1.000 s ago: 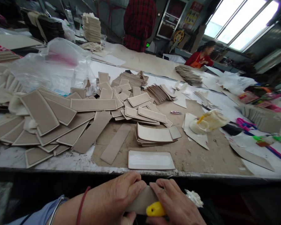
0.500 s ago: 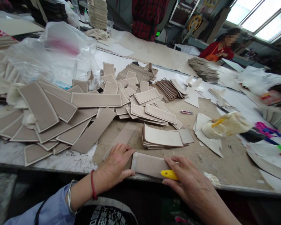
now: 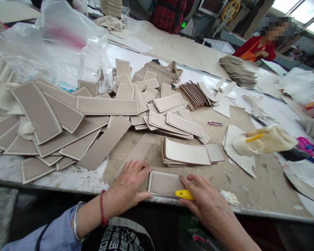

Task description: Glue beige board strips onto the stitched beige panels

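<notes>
A beige rectangular panel with a pale border lies at the table's front edge between my hands. My left hand grips its left end, thumb at the near corner and fingertips at the far corner. My right hand is closed around a yellow-handled tool, whose other end is hidden by the hand. That hand's fingertips touch the panel's right part. Just beyond lies a small stack of similar panels. A plain beige strip rests flat behind my left hand.
A loose heap of bordered panels spreads across the left and middle. Small pink snips lie on the brown board. To the right sits a glue-crusted pale container with a yellow handle on it. Another person in red is across the table.
The view has shifted slightly. My right hand has moved a little left along the panel with the yellow-handled tool. The panel's left end now shows a pale border where a greyish band was.
</notes>
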A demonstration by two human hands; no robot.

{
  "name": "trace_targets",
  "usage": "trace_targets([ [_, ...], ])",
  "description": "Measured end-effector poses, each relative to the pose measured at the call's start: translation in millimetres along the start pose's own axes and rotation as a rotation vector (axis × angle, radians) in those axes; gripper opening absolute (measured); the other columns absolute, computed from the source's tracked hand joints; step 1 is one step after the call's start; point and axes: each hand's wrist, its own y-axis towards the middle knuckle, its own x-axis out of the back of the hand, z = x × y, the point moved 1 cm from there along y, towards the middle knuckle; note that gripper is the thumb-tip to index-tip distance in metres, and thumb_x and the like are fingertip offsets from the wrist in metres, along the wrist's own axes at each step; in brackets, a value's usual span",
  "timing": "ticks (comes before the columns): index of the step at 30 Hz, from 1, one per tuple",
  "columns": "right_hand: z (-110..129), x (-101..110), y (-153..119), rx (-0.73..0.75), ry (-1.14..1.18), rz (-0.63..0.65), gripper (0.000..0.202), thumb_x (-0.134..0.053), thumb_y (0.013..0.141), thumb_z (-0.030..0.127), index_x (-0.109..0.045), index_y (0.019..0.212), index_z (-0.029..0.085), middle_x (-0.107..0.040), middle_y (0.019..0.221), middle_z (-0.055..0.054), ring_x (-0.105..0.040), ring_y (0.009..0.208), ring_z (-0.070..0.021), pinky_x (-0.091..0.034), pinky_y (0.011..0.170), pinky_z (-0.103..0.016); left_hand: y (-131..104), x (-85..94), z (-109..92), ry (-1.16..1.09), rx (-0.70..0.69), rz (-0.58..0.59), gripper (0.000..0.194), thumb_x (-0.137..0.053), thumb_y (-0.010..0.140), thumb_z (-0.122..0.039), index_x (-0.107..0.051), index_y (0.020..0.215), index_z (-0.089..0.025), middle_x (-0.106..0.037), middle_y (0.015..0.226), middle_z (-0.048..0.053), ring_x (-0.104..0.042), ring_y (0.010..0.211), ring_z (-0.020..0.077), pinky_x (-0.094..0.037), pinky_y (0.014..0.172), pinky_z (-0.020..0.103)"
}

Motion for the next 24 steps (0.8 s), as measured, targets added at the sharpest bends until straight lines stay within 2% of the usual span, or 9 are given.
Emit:
trace_targets([
  [11, -6.0, 4.6, 4.8, 0.033, 0.024, 0.027, 0.045, -0.069, 0.07, 0.022, -0.055, 0.113, 0.023, -0.057, 0.105, -0.008, -0.056, 0.091, -0.0243, -0.052, 0.073, -0.036, 1.7, 0.2, -0.7, -0.002, 0.005, 0.012, 0.06, -0.077, 0.065, -0.025, -0.047, 0.117, -0.021, -0.049, 0.11, 0.008, -0.043, 0.104, 0.0269, -0.04, 0.09, 0.044],
  [16, -5.7, 1.9, 5.2, 0.018, 0.025, 0.057, 0.046, -0.07, 0.07, 0.021, -0.055, 0.113, 0.021, -0.056, 0.105, -0.008, -0.056, 0.092, -0.0235, -0.052, 0.074, -0.035, 1.6, 1.1, -0.6, 0.002, 0.004, 0.015, 0.061, -0.078, 0.064, -0.025, -0.047, 0.116, -0.021, -0.049, 0.111, 0.008, -0.043, 0.104, 0.027, -0.04, 0.09, 0.044],
  [24, -4.2, -3.5, 5.2, 0.001, 0.016, 0.026, 0.048, -0.072, 0.066, 0.017, -0.057, 0.111, 0.021, -0.057, 0.104, -0.008, -0.057, 0.093, -0.0241, -0.053, 0.072, -0.035, -0.5, 2.0, 1.1, 0.012, -0.034, -0.002, 0.059, -0.076, 0.068, -0.031, -0.047, 0.118, -0.02, -0.05, 0.111, 0.01, -0.045, 0.104, 0.0268, -0.041, 0.09, 0.044],
])
